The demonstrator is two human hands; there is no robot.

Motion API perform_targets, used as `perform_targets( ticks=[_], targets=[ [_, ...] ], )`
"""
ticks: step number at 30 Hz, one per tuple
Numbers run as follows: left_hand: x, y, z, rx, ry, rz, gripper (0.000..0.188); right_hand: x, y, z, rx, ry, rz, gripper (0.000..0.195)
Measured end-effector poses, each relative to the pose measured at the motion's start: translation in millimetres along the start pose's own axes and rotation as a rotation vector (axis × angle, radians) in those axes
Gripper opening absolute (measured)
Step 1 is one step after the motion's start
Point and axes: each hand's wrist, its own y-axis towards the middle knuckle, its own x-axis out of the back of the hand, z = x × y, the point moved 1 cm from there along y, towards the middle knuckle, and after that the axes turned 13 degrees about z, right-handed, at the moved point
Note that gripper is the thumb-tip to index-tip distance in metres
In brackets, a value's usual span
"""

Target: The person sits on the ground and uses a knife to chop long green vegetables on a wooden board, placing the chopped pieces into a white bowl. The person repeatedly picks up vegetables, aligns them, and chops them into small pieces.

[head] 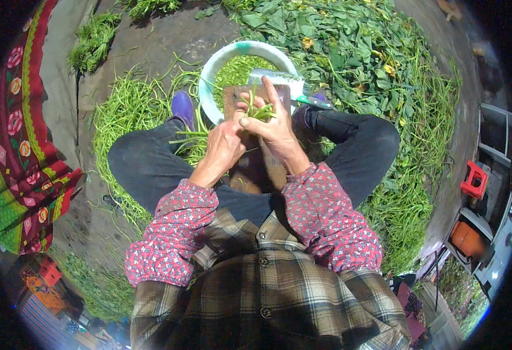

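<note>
My right hand [275,124] holds a small bunch of green stems [258,113] between thumb and palm, its index finger extended. Touching it from the left is my left hand [224,146], fingers curled over green stalks [192,138] that stick out to its left. Both hands are above a wooden board [232,96] whose far end reaches over a round whitish basin [208,72]. Chopped green pieces [234,72] fill much of the basin. A broad-bladed knife [282,81] with a green and black handle [319,103] lies across the board's far end and the basin's rim.
Long green stems [129,109] are heaped at the left, and leafy vines [361,57] at the right. A bundle of greens [94,41] lies farther left, near a floral cloth [19,131]. Purple shoes [182,107] flank the basin. A red plastic stool [474,179] stands far right.
</note>
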Motion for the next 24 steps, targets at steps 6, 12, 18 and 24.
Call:
perform_targets(
  ticks=[6, 12, 18, 24],
  targets=[
    [2.1, 11.0, 6.5, 0.231, -0.492, 0.398, 0.018, -2.0, 20.1, -2.4, 0.098, -0.362, -0.203, 0.034],
    [-1.9, 13.6, 13.3, 0.146, -0.142, 0.036, 0.034, 22.1, 64.0, -30.8, 0.135, -0.14, -0.391, 0.016],
    [-22.5, 10.7, 20.4, 0.269, 0.33, 0.045, 0.016, 34.4, 71.3, -59.6, 0.131, -0.463, -0.387, 0.015],
    [-34.2, 16.4, 46.8, 0.355, 0.431, 0.129, 0.01, 76.1, 68.7, -38.3, 0.033, -0.772, -0.112, 0.021]
  ],
)
